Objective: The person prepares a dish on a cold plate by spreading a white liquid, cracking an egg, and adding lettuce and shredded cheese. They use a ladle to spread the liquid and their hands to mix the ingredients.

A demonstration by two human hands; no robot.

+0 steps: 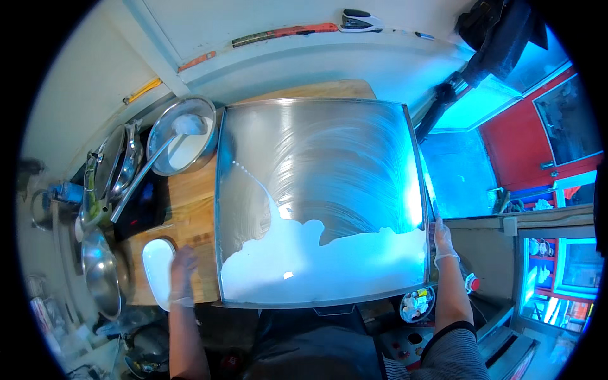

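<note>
A wide, shallow steel tray (332,190) lies before me. White liquid (323,270) pools across its near part, and a thin trail of drops runs toward the upper left. My right hand (444,242), in a clear plastic glove, grips the tray's right edge; part of the fingers is hidden. Blurred by motion, my left hand (183,266) is beside the right side of a white oblong dish (159,273). Whether its fingers hold the dish cannot be made out. Left of the tray stands a steel bowl (204,152) of white liquid, with a long-handled ladle (145,173) resting in it.
The wooden worktop (190,209) bears a black hob (142,209) at the left. Steel lids (111,161) lean behind it, and another steel bowl (102,275) is at its left edge. A stapler (358,21) sits on the wall ledge. Below right is a tub (417,306) of small items.
</note>
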